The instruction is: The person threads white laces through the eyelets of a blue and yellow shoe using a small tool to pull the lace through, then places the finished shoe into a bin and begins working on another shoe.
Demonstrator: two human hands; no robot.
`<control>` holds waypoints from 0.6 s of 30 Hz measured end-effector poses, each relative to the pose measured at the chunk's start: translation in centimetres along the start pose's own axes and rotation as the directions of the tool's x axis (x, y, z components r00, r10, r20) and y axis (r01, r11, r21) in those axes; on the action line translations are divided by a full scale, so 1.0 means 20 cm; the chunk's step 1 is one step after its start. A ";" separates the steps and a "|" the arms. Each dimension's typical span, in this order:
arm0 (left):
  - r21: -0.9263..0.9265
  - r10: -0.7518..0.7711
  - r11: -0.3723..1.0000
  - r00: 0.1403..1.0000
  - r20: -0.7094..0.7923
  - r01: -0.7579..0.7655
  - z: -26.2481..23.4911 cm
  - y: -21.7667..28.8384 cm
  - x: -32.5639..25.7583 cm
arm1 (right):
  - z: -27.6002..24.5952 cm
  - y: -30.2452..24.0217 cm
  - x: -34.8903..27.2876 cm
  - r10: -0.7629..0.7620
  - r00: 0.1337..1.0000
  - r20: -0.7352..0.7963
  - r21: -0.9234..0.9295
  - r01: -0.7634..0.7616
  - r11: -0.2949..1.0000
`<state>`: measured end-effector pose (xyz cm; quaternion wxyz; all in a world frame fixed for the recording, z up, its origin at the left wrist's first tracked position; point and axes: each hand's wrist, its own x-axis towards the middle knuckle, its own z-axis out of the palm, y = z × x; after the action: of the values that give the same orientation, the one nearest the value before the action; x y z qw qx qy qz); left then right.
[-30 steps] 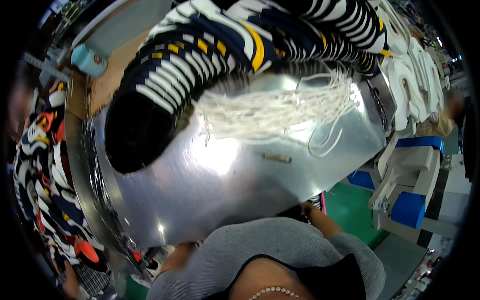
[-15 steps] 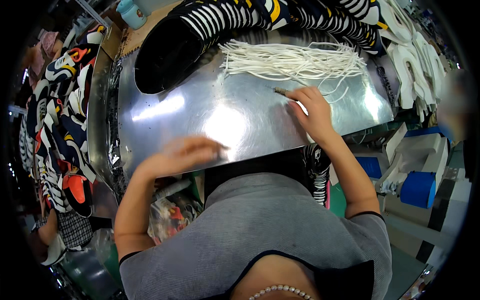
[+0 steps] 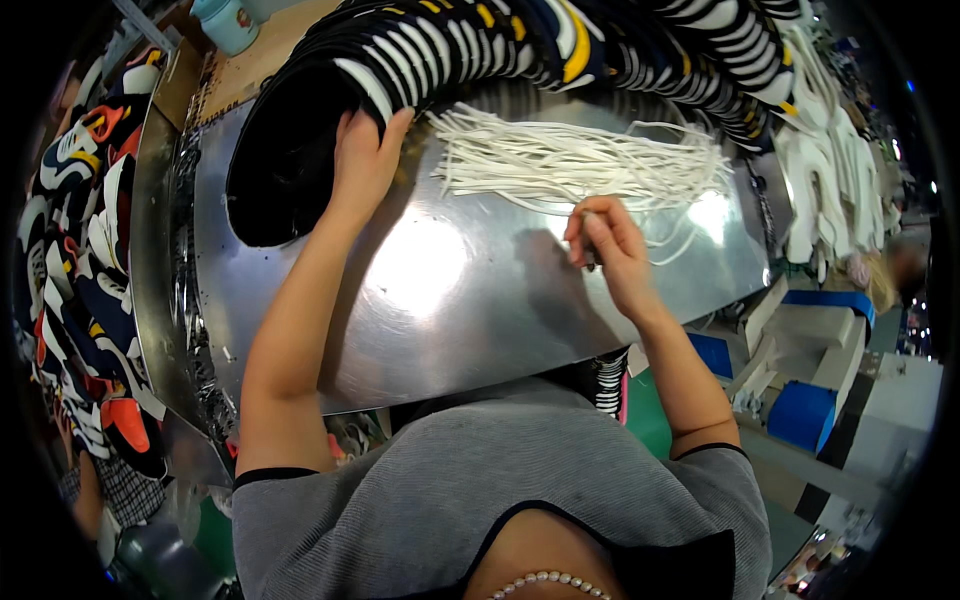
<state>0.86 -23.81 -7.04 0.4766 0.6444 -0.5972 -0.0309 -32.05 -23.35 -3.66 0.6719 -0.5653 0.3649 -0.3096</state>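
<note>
My left hand (image 3: 364, 155) grips the near end of a long curved stack of black, white and yellow striped shoe uppers (image 3: 520, 45) at the far side of a shiny metal table (image 3: 440, 290). My right hand (image 3: 604, 243) is closed around a small thin tool, its tip hidden in the fingers. It rests just in front of a loose bundle of white shoelaces (image 3: 575, 160) spread across the table's far middle.
A pile of white shoe parts (image 3: 825, 175) lies at the far right. Coloured shoe uppers (image 3: 75, 260) fill a rack along the left. A teal bottle (image 3: 228, 20) stands at the far left corner. Blue and white machines (image 3: 815, 380) sit to the right.
My left hand has gone from the table's near edge up to the end of the striped stack and gripped it. My right hand has drawn back slightly from the laces.
</note>
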 end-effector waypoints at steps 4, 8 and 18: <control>-0.292 -0.357 0.896 0.934 -0.024 0.335 -0.15 -0.01 -0.23 | 0.08 0.00 0.22 -0.261 0.961 0.089 -0.378 0.275 0.884; -0.418 -0.546 0.762 0.838 -0.001 0.495 -0.29 0.13 -0.19 | 0.29 -0.07 0.58 -0.347 0.777 0.525 -0.725 0.622 0.296; -0.929 -0.152 0.270 0.964 0.218 0.253 -0.79 0.56 -0.46 | 0.23 -0.54 0.60 -0.572 0.774 0.273 -0.467 0.626 0.624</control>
<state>-0.52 -5.53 4.02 0.7304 0.3060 -0.3954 -0.4653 -21.67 -32.73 5.74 0.3623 -0.8319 0.1933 -0.3732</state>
